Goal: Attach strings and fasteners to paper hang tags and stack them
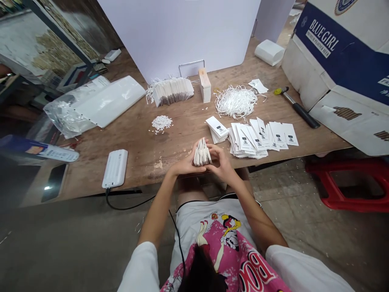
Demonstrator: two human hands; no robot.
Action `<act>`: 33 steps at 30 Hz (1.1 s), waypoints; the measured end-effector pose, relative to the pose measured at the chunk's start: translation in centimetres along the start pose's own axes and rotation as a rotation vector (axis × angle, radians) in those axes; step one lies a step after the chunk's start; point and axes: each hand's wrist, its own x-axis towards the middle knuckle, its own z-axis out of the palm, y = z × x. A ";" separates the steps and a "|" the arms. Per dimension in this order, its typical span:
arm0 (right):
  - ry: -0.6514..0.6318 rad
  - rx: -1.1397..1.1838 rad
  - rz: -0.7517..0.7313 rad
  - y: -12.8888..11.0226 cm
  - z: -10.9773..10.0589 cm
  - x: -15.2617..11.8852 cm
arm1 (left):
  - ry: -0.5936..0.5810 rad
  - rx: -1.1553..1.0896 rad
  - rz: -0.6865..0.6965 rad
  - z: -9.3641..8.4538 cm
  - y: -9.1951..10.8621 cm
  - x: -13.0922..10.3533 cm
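Note:
A fanned stack of white tags (202, 153) is held upright between both hands near the table's front edge. My left hand (187, 163) is closed around its left side, and my right hand (221, 162) grips the right side. Just beyond my right hand lies a small pile of white cards (217, 129). More printed cards (249, 140) spread to the right of it. A heap of white strings (236, 101) sits farther back. Small white pieces (162, 123) are piled left of centre. A row of strung tags (173, 91) stands at the back, beside an upright card stack (204, 86).
On the wooden table (136, 134), a white power bank (115, 168) with a black cable, a phone (54, 182) and a spray can (54, 152) lie left. Plastic packaging (91, 105) lies behind them. A hammer (299, 109) and large carton (340, 73) stand right; a red stool (325, 184) is below.

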 end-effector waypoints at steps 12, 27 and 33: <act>-0.183 -0.133 0.047 0.1 -2.3 1.8 | 0.140 0.018 -0.081 1.0 0.6 -0.2; -0.166 -0.020 0.092 0.7 -1.7 1.6 | 0.357 0.041 0.040 2.7 -0.9 -0.5; -0.144 0.005 0.090 0.6 -1.8 1.7 | 0.407 -0.001 0.054 3.2 -0.8 -0.2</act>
